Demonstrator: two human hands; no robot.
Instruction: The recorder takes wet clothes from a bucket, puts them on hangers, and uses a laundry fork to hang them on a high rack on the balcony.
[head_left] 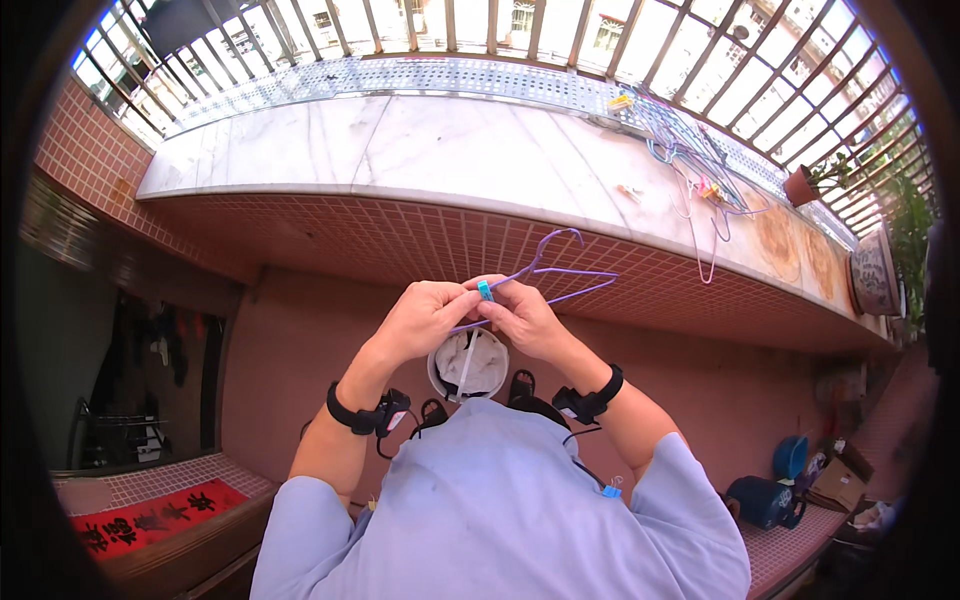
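Observation:
In front of me, my left hand [432, 312] and my right hand [527, 318] meet over a purple clothes hanger [583, 278]. Its hook curves up beyond my right fingers, and part of its frame is hidden behind both hands. A small light-blue clothespin [485, 290] sits between my fingertips; my left thumb and fingers pinch it. My right hand is closed round the hanger, its thumb close to the clothespin. Directly below stands a white bucket [440, 378] with something pale in it, partly covered by my hands.
A marble ledge [400, 150] runs across the front, with railings behind it. Several hangers [690, 150] and loose clothespins [708, 189] lie on its right part, near a potted plant [800, 186]. A blue gas cylinder [765, 502] and a cardboard box [840, 480] stand at right.

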